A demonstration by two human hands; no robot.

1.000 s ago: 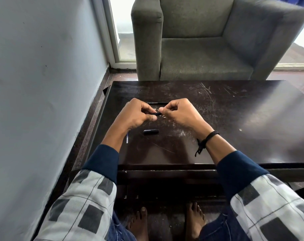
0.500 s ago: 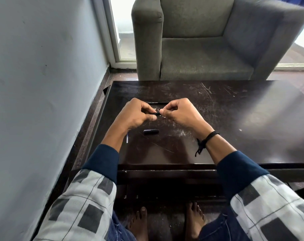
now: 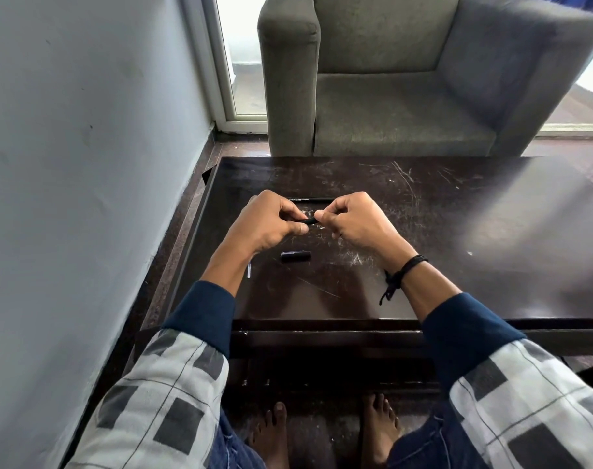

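Two hands over worktop [image 3: 457,214]: left hand [image 3: 271,225], right hand [image 3: 352,225] each pinching one end of small black piece [image 3: 309,220], axis crosswise; cap [image 3: 295,256] nearer left hand.

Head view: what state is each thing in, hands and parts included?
Left hand, pinches one end of the small black piece.
Right hand, pinches its other end.
Small black piece, held between both hands.
Black cap, lying loose on the table, untouched.
Black pen barrel, lying flat beyond the hands.
Thin pale rod, lying by the left wrist.
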